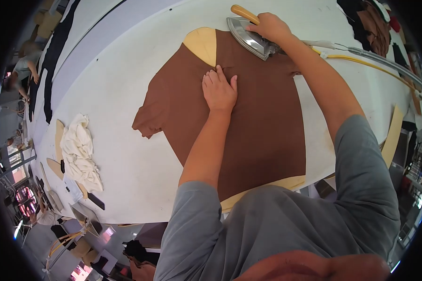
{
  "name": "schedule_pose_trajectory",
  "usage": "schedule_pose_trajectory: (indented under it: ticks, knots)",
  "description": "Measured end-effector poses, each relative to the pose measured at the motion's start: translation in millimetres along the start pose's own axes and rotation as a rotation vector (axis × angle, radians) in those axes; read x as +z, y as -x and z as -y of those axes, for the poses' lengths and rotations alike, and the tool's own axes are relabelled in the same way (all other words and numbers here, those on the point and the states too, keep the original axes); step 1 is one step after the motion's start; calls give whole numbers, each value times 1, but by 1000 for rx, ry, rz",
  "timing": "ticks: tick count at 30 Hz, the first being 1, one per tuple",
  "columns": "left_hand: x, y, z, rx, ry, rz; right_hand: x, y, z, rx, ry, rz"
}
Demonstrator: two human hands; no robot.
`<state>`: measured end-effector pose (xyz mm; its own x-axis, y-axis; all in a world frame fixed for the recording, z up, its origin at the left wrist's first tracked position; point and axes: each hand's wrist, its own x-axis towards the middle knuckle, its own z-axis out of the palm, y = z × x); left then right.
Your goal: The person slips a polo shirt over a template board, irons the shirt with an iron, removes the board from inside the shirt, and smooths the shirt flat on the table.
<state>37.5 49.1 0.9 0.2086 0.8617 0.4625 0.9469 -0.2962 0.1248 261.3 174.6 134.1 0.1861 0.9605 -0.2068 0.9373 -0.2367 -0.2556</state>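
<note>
A brown short-sleeved garment (262, 122) lies spread on the white table, with a pale yellow board (202, 43) showing through its V-shaped neck opening and again along the hem. My left hand (219, 90) rests on the fabric just below the point of the V, fingers extended and thumb apart, holding nothing. At the upper right, my right hand (273, 28) is wrapped around the wooden handle of a metal iron (249, 41). The iron's soleplate is over the shoulder area beside the neck; whether it presses on the cloth I cannot tell.
A yellow hose (351, 58) and a metal rod (389, 63) run from the iron toward the right. Crumpled white cloth (81, 152) lies on the table's left side near several flat tools. Dark and brown garments (373, 25) are heaped at the upper right. Another person (26, 70) stands far left.
</note>
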Motion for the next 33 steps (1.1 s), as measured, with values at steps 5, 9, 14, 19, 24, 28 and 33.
schedule_pose_trajectory:
  ticks: [5,9,14,19,24,28,33]
  knots:
    - [-6,-4,-5,-25,23,28,9,-1,46,-133,-5,-38]
    - [-8,-3,-6,-72,57,43,25,-13,112,-365,40,-81]
    - [-8,-2,-9,-92,86,123,43,9,208,-802,147,66]
    - [-9,-3,-3,-83,102,160,59,19,247,-955,242,103]
    - [-12,-3,-7,-102,145,237,35,-2,193,-823,275,121]
    - [-9,-14,2,-109,150,174,24,-53,115,-594,199,-45]
    - [-25,-10,-7,-82,142,160,-1,-26,-8,-223,-123,89]
